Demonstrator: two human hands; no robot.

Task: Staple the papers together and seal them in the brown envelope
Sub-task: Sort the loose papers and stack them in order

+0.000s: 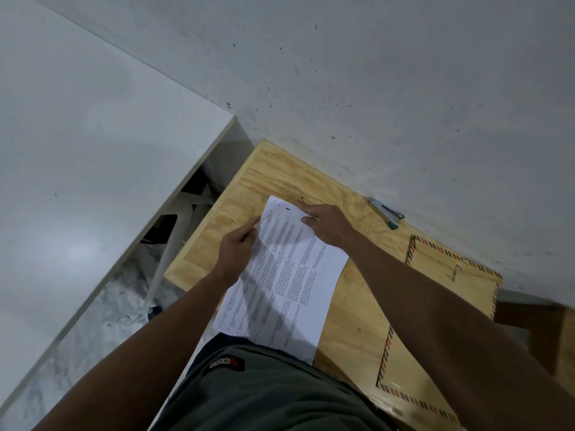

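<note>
White printed papers point(286, 284) lie lengthwise on a light wooden table point(351, 306), near end hanging over the edge by my lap. My left hand point(238, 247) pinches the papers' left edge near the far end. My right hand point(326, 227) rests fingers-down on the far right corner, index finger pointing along the top edge. A small grey-and-teal stapler point(385, 213) lies against the wall, beyond my right hand and apart from it. The brown envelope point(441, 309) with striped borders and a metal clasp lies on the table's right, partly hidden under my right forearm.
A grey wall point(373, 88) runs right behind the table. A white surface point(77, 150) stands to the left, with a gap showing white chair legs point(174, 244) and a mottled floor point(102, 321). My lap in dark clothing point(264, 393) is at the table's near edge.
</note>
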